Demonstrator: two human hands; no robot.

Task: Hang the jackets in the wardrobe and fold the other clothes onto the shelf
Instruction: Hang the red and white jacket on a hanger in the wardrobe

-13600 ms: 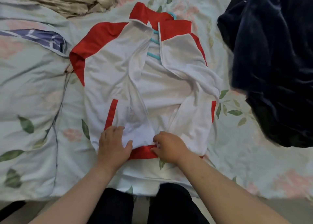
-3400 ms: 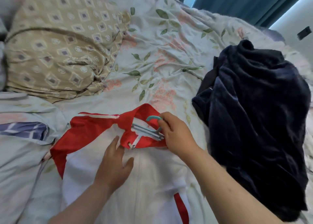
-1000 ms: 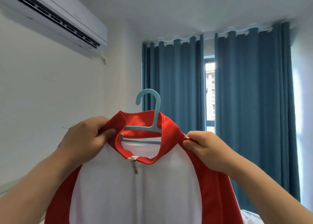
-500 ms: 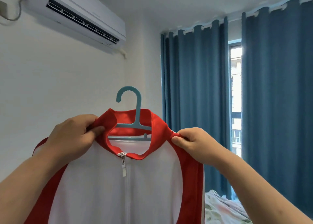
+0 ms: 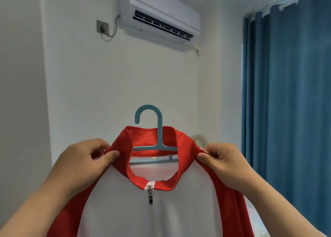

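The left hand point(image 5: 84, 163) pinches the left shoulder seam of the red-and-white zip-front jacket point(image 5: 125, 210) beside the collar, thumb pressed over curled fingers. The jacket hangs in the air in front of the person, zipped to the neck, on a teal plastic hanger point(image 5: 160, 129). The hanger's bar runs side to side inside the collar, and its hook rises straight up midway between the two hands, opening to the left. The right hand point(image 5: 223, 161) has the same pinching grip on the right shoulder seam, so neither hand is nearer the hook, and both sit below it and level with each other.

My guess is that one grip must shift to the hook before it can go over a rail. No wardrobe or rail is in view. Behind the jacket are a plain white wall and a white wall-mounted air conditioner point(image 5: 161, 16) high up. Blue curtains point(image 5: 286, 102) hang to the right. Nothing stands close to the hook.
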